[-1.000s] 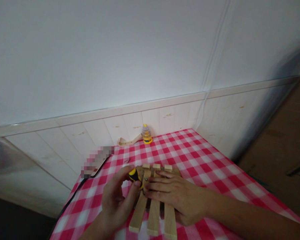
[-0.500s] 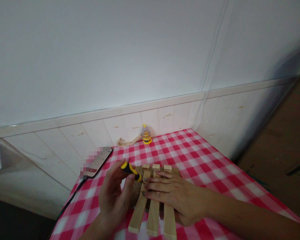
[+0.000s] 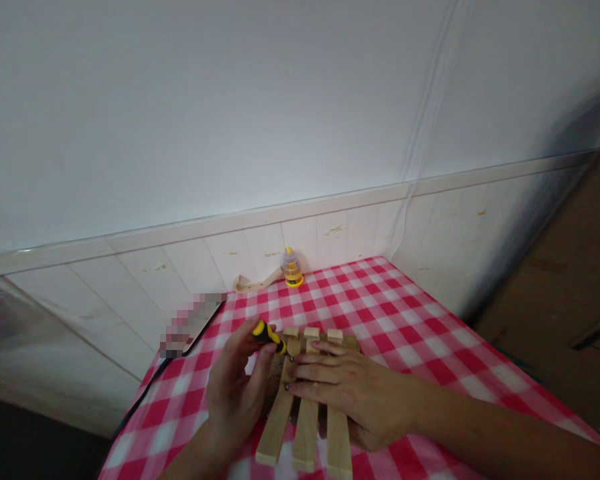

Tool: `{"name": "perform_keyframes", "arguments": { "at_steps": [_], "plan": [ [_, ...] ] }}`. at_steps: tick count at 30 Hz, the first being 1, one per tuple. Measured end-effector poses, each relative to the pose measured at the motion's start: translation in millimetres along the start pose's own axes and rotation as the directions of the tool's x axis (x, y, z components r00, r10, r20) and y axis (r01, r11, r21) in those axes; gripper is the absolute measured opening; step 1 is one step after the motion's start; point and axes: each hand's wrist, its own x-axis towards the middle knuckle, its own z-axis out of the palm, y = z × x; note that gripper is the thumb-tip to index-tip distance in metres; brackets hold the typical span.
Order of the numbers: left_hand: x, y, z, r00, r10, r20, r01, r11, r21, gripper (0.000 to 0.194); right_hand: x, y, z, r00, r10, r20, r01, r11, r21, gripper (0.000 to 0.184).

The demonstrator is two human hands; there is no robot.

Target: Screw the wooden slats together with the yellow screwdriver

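Observation:
In the head view my left hand (image 3: 237, 377) is closed around a small yellow-and-black screwdriver (image 3: 270, 335). The shaft slants down to the right, its tip at a dark screw (image 3: 291, 359) on the left wooden slat (image 3: 279, 427). Below it on that slat is a second screw (image 3: 287, 386). My right hand (image 3: 353, 387) lies across the slats, fingers stretched over the middle slat (image 3: 305, 437) and the right slat (image 3: 339, 443), thumb tucked beneath. Behind the slats is a brown, rough-looking piece (image 3: 275, 381), partly hidden by my hands.
A red-and-white checked cloth (image 3: 405, 333) covers the table. Against the wall stand a yellow-based clear container (image 3: 293, 270) and a curved wooden piece (image 3: 250, 287). To the left lies a phone (image 3: 203, 328), partly blurred out, with a black cable (image 3: 147, 393).
My left hand has moved slightly right with the screwdriver, and the tip has come down to the upper screw. My right hand has stayed in place.

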Motion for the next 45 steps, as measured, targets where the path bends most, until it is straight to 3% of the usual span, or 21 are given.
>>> {"name": "perform_keyframes", "arguments": {
  "at_steps": [7, 11, 29, 45],
  "plan": [
    [-2, -11, -4.0, 0.998, 0.023, 0.061, -0.027, 0.998, 0.058, 0.042, 0, 0, 1, 1.000, 0.003, -0.004, -0.003, 1.000, -0.001, 0.068],
    [-1, -15, -3.6, 0.999, 0.039, 0.032, -0.041, 0.997, 0.067, 0.047, -1, 3, 5, 0.999, -0.016, -0.030, 0.017, 1.000, 0.004, 0.070],
    [-3, -12, -5.6, 0.997, 0.029, 0.075, -0.035, 0.996, 0.086, 0.038, 0, 1, 4, 1.000, -0.003, -0.016, 0.003, 1.000, -0.007, 0.069],
    [-4, -17, -6.0, 0.994, 0.064, 0.086, -0.071, 0.994, 0.080, 0.042, -2, 2, 5, 1.000, 0.001, -0.017, -0.002, 1.000, -0.021, 0.073]
  ]
}}
